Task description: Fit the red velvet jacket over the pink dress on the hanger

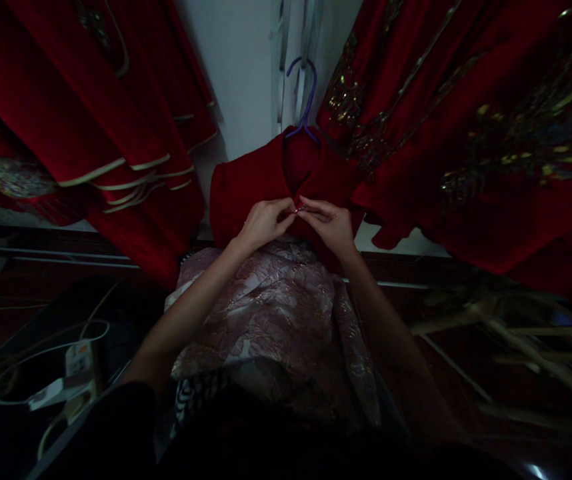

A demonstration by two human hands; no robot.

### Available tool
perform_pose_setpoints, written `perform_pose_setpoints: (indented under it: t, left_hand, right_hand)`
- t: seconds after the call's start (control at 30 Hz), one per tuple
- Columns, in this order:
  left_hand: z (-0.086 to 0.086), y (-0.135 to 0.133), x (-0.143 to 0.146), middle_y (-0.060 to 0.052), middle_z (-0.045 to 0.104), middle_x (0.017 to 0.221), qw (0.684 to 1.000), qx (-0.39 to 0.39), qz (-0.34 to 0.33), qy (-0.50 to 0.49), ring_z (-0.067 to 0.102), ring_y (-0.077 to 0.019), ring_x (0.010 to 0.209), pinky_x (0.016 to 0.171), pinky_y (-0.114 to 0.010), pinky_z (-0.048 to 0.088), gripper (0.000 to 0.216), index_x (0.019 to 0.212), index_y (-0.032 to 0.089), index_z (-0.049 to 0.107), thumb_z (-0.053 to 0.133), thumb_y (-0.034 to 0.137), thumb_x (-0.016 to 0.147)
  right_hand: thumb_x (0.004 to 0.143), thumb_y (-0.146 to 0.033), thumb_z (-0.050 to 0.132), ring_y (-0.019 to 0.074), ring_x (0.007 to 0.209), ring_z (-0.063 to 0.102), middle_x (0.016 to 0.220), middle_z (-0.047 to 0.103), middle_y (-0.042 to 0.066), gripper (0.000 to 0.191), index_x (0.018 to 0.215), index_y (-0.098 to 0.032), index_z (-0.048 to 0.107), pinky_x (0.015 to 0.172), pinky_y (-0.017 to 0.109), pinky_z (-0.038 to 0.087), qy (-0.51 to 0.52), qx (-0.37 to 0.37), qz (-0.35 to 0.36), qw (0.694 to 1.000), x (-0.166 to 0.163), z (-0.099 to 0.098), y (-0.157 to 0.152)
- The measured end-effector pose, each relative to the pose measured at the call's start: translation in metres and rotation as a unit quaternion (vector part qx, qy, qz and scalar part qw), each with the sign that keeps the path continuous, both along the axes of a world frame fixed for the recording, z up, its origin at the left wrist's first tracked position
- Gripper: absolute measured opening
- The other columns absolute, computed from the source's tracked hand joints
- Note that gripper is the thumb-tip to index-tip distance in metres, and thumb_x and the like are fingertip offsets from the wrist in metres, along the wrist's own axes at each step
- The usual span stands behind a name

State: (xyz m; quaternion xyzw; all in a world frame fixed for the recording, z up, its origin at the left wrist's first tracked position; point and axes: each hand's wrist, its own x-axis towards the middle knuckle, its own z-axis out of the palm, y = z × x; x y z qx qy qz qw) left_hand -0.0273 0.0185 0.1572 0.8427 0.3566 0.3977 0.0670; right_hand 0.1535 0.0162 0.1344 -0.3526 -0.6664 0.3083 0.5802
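A small red garment [246, 190] hangs on a purple hanger [305, 100] against a white wall. Both my hands meet at its front, just below the collar. My left hand [265, 222] has its fingers curled and pinches the red cloth at the opening. My right hand [330, 223] pinches the same spot from the other side, thumb and forefinger pressed together on a small fastening I cannot make out. Below my forearms lies a pale pink patterned fabric [266, 313].
Red velvet garments with cream trim [131, 167] hang at the left. Red gold-embroidered garments [491, 147] hang at the right. A white power strip with cables [73, 380] lies at lower left. Pale wooden slats [531, 347] stand at lower right.
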Motion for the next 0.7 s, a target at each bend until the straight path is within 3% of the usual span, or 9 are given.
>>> perform_pose_setpoints:
  t: [0.4, 0.53, 0.7]
  left_hand:
    - [0.000, 0.002, 0.004, -0.004, 0.066, 0.082, 0.994, 0.063, 0.027, 0.088, 0.061, -0.0160, 0.072, 0.063, -0.025, 0.041, 0.013, 0.085, 0.018, 0.062, 0.050, 0.020, 0.088]
    - [-0.010, 0.000, 0.013, -0.004, 0.066, 0.087, 1.000, 0.009, 0.014, -0.026, 0.061, -0.0147, 0.076, 0.070, -0.025, 0.046, 0.010, 0.091, 0.018, 0.060, 0.051, 0.023, 0.089]
    - [-0.026, 0.004, 0.018, -0.003, 0.066, 0.086, 0.967, -0.097, -0.034, -0.233, 0.061, -0.0113, 0.077, 0.073, -0.024, 0.048, 0.013, 0.091, 0.017, 0.059, 0.055, 0.030, 0.088]
  right_hand:
    - [0.080, -0.028, 0.065, 0.0164, 0.094, 0.068, 0.115, 0.067, 0.004, 0.033, 0.113, -0.025, 0.069, 0.094, 0.040, 0.056, -0.056, 0.054, 0.013, 0.997, 0.002, 0.004, 0.004]
    - [0.084, -0.023, 0.057, 0.0174, 0.103, 0.063, 0.121, 0.062, 0.006, 0.041, 0.125, -0.026, 0.059, 0.094, 0.038, 0.054, -0.095, 0.065, -0.004, 0.993, -0.002, 0.002, 0.002]
    - [0.076, -0.022, 0.065, 0.0226, 0.110, 0.057, 0.138, 0.047, 0.012, 0.087, 0.150, -0.027, 0.020, 0.092, 0.040, 0.053, -0.186, 0.069, -0.048, 0.979, 0.001, -0.026, -0.014]
